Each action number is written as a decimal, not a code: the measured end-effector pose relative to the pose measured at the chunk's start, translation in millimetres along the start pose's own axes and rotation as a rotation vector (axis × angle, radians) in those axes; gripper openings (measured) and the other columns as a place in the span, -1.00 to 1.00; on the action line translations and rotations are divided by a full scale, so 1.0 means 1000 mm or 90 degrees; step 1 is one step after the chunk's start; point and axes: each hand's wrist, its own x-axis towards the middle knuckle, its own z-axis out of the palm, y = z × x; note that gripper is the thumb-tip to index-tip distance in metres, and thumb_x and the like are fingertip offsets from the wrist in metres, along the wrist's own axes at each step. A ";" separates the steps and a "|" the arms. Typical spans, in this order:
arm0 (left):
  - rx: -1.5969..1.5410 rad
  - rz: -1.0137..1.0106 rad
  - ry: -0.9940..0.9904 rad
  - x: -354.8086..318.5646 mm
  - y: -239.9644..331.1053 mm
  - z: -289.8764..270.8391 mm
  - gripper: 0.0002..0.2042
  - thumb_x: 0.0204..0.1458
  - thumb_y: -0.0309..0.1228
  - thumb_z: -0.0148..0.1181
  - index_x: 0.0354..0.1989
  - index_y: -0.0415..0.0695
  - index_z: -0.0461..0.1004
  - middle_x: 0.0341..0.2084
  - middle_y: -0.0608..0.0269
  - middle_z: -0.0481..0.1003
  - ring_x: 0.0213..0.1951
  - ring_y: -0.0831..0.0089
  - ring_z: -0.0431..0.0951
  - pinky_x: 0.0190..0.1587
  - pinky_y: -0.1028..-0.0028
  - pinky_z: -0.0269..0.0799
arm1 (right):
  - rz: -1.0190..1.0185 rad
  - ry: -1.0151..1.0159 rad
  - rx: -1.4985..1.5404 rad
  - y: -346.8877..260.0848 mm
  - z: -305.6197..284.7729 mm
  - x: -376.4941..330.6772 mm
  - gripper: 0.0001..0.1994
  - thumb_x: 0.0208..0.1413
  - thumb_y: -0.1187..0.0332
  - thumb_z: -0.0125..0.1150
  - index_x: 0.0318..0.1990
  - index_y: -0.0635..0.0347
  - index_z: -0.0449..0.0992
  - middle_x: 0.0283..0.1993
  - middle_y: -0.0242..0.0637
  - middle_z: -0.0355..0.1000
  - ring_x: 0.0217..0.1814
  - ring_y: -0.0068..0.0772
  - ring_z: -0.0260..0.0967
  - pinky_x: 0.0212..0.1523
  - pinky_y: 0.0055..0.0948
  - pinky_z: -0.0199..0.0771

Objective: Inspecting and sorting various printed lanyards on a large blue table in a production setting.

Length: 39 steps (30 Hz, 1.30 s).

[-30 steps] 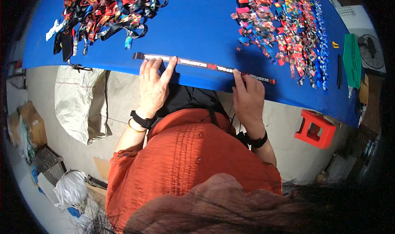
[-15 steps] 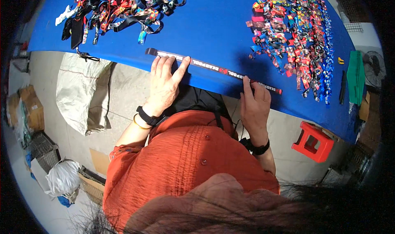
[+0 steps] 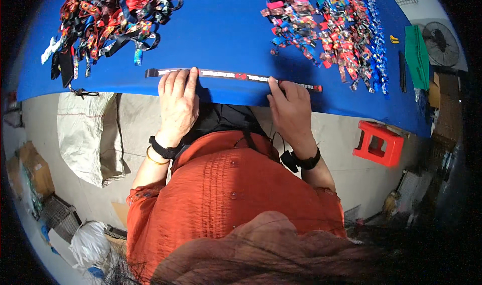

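A narrow black strap [image 3: 221,74] with white lettering and red marks lies stretched flat along the near edge of the blue table [image 3: 216,29]. My left hand [image 3: 178,102] rests on its left part, fingers extended and index apart from the others. Toward the strap's right end is my right hand [image 3: 293,112], its index finger laid out straight on the strap and the other fingers slightly bent. The left thumb is hidden. Both strap ends show beyond my hands.
A tangled heap of printed straps [image 3: 108,24] covers the table's far left. Rows of colourful straps [image 3: 336,39] lie at right, near a small yellow tool [image 3: 394,39] and a green sheet [image 3: 416,51]. A red stool [image 3: 379,143] and a white sack [image 3: 90,139] are on the floor.
The whole view has shifted and turned, so the strap looks more level and farther left. Both hands remain on the strap in about the same places.
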 end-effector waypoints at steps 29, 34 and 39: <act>-0.017 0.010 0.101 0.012 -0.001 0.003 -0.66 0.00 -0.50 0.26 0.00 -0.29 0.51 -0.16 0.08 0.50 -0.05 0.15 0.47 0.08 0.17 0.33 | -0.123 0.036 0.168 -0.041 0.025 0.064 -0.74 0.04 0.37 0.30 -0.10 0.19 0.56 -0.26 -0.26 0.42 -0.22 -0.19 0.39 -0.17 -0.23 0.35; -0.030 0.001 0.108 0.011 0.000 0.004 -0.64 0.00 -0.54 0.27 0.03 -0.21 0.51 -0.15 0.11 0.50 -0.07 0.14 0.47 0.05 0.18 0.35 | -0.187 0.058 0.123 -0.059 0.043 0.083 -0.69 -0.01 0.35 0.32 -0.09 0.21 0.56 -0.24 -0.27 0.42 -0.21 -0.25 0.39 -0.14 -0.29 0.35; -0.046 -0.003 0.115 0.011 -0.003 0.005 -0.64 -0.02 -0.55 0.28 0.02 -0.21 0.52 -0.16 0.11 0.49 -0.08 0.13 0.47 0.03 0.18 0.35 | -0.234 0.075 0.055 -0.063 0.056 0.088 -0.79 -0.01 0.37 0.30 -0.20 0.19 0.55 -0.32 -0.31 0.40 -0.28 -0.30 0.38 -0.18 -0.31 0.34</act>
